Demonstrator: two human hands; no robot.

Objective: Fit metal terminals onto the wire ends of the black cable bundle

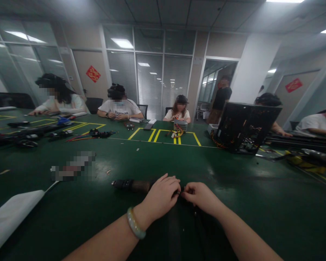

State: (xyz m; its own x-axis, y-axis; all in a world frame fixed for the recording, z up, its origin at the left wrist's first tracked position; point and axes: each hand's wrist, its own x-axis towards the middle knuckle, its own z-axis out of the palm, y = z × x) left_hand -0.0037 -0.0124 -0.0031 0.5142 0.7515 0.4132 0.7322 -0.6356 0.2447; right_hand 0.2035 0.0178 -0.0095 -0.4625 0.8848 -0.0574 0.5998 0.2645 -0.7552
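So the person's got this dark cylindrical piece [140,186] lying on the green table [152,156], out in the middle, well short of the far edge. Left hand [163,194] is curled over its right part, holding it down. Right hand [197,194] has thumb and fingertips pinched on a small dark bit [182,189] at that end; can't tell from here if it's attached.

My worry: the piece looks round, so if the left hand eases up while the right one tugs or twists, I reckon it could roll or swing. And if that pinch slips, the bit could drop and vanish against the dark tabletop.

The metallic tip points at the table's left edge, and the long axis runs sideways, roughly parallel to the far edge.
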